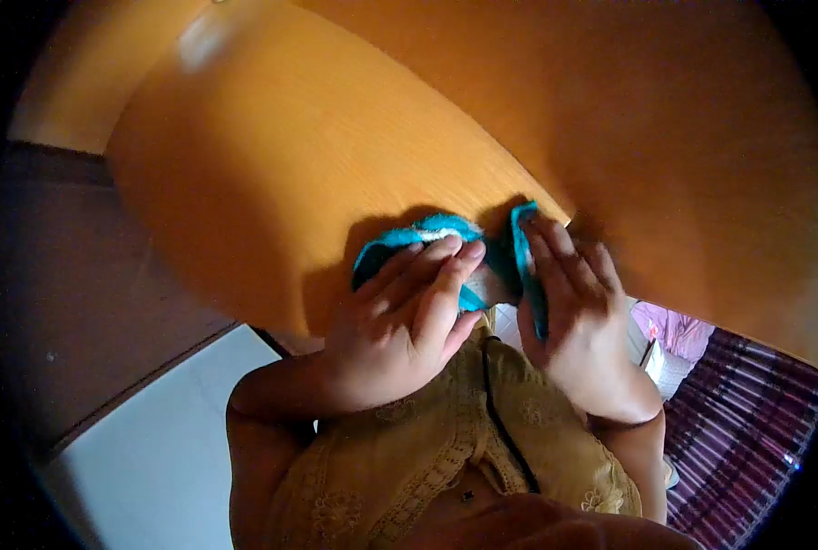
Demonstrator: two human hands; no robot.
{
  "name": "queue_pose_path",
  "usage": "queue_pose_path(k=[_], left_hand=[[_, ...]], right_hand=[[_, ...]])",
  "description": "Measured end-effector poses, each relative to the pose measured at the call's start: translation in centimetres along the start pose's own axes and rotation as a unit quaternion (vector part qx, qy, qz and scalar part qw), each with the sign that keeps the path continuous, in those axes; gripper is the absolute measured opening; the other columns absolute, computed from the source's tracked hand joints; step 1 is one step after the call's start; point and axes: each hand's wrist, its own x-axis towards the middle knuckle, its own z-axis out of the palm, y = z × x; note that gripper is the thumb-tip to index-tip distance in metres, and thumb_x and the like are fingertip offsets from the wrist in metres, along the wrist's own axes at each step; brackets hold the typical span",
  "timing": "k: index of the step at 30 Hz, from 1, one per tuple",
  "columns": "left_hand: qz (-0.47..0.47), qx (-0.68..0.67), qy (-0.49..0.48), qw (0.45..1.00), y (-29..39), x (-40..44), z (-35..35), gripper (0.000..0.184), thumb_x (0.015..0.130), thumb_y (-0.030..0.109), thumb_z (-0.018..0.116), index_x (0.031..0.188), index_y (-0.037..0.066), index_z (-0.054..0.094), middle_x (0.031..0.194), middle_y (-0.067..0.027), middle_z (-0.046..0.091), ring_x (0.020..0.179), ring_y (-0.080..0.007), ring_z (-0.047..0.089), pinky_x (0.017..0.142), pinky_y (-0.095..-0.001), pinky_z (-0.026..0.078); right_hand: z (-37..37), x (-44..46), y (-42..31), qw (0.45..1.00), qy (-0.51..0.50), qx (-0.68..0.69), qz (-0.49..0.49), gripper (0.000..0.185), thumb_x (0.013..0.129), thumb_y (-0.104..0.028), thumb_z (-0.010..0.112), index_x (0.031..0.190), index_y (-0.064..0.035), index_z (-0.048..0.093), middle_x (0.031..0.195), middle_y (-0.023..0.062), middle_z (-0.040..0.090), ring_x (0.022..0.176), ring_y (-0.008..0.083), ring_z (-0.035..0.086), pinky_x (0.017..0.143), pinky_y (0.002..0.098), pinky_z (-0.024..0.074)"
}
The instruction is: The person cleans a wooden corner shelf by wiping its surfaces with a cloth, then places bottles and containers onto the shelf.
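A teal and white cloth (444, 223) lies bunched at the lower edge of a smooth orange-brown wooden surface (335, 128). My left hand (404, 312) rests over the left part of the cloth, its fingers close together and bent onto it. At the cloth's right end, my right hand (572, 298) holds a folded edge between thumb and fingers. Part of the cloth is hidden under both hands, and its middle shows between them.
A second wooden panel (675, 137) meets the curved one at the upper right. Dark brown boards (88, 275) and a pale panel (170, 449) are at the left. A striped purple fabric (748, 431) and a pink cloth (675, 330) lie at the lower right.
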Motion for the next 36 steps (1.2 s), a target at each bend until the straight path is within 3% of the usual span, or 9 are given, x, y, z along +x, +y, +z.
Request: queue_pose_path(k=[5,11,17,19,23,25,27,36], left_hand=[[0.012,0.019,0.008,1.000,-0.4,-0.3,0.8,0.060,0.079,0.015,0.073,0.126,-0.009,0.045,0.120,-0.0193,0.060,0.111,-0.0320,0.060,0.096,-0.0393,0.048],[0.023,-0.006,-0.004,1.000,-1.6,0.2,1.3,0.056,0.079,0.014,0.072,0.122,-0.010,0.046,0.122,-0.0212,0.059,0.112,-0.0328,0.059,0.095,-0.0402,0.049],[0.016,0.026,0.001,1.000,-0.2,-0.4,1.5,0.053,0.081,0.017,0.071,0.120,-0.010,0.047,0.119,-0.0192,0.062,0.110,-0.0322,0.061,0.095,-0.0394,0.049],[0.031,0.034,0.005,0.999,-1.2,1.0,-0.6,0.051,0.082,0.018,0.070,0.119,-0.010,0.048,0.118,-0.0194,0.063,0.110,-0.0322,0.062,0.096,-0.0396,0.048],[0.024,0.020,-0.001,1.000,-1.1,1.9,-3.0,0.051,0.083,0.018,0.069,0.120,-0.010,0.048,0.119,-0.0181,0.063,0.113,-0.0311,0.060,0.096,-0.0380,0.048],[0.005,0.033,-0.004,0.999,-0.5,1.5,-2.0,0.052,0.084,0.019,0.068,0.121,-0.010,0.047,0.120,-0.0182,0.063,0.113,-0.0312,0.060,0.097,-0.0380,0.048],[0.023,0.045,-0.014,0.999,-0.2,1.1,-2.0,0.051,0.084,0.019,0.068,0.121,-0.010,0.047,0.119,-0.0196,0.062,0.113,-0.0316,0.061,0.097,-0.0383,0.048],[0.035,0.021,0.018,0.999,-0.3,1.2,-0.1,0.047,0.084,0.018,0.068,0.117,-0.011,0.049,0.119,-0.0231,0.061,0.111,-0.0325,0.061,0.096,-0.0386,0.049]], right_hand=[[1.4,1.8,0.3,0.998,-0.013,0.067,-0.005,0.064,0.065,-0.003,0.068,0.127,0.0015,0.055,0.125,0.0161,0.058,0.088,0.0310,0.059,0.080,0.0372,0.0523],[1.8,0.7,0.6,0.999,-0.011,0.025,0.023,0.063,0.067,-0.008,0.070,0.128,-0.0002,0.055,0.125,0.0163,0.059,0.078,0.0291,0.064,0.067,0.0349,0.0549],[1.9,1.6,-0.2,0.998,-0.031,-0.060,0.015,0.065,0.069,-0.015,0.070,0.129,0.0021,0.053,0.129,0.0209,0.056,0.088,0.0288,0.068,0.071,0.0333,0.0569],[0.4,1.4,-0.1,0.996,0.000,-0.086,-0.016,0.061,0.070,-0.025,0.069,0.121,0.0061,0.058,0.123,0.0192,0.059,0.065,0.0226,0.065,0.055,0.0310,0.0546],[-0.3,5.6,-0.9,0.998,0.057,-0.030,-0.026,0.062,0.070,-0.026,0.070,0.122,0.0058,0.057,0.122,0.0213,0.059,0.066,0.0244,0.066,0.054,0.0325,0.0544],[-0.1,5.3,-0.6,0.997,0.033,-0.069,-0.014,0.062,0.071,-0.026,0.070,0.123,0.0057,0.057,0.123,0.0224,0.058,0.067,0.0255,0.066,0.054,0.0330,0.0546],[-0.3,2.8,-0.6,0.998,-0.016,-0.053,0.024,0.066,0.067,-0.012,0.070,0.128,0.0058,0.053,0.123,0.0222,0.058,0.081,0.0305,0.068,0.065,0.0352,0.0565],[0.3,2.1,0.3,0.999,-0.003,-0.034,0.034,0.065,0.067,-0.012,0.070,0.128,0.0009,0.055,0.120,0.0217,0.060,0.079,0.0301,0.067,0.066,0.0352,0.0562]])
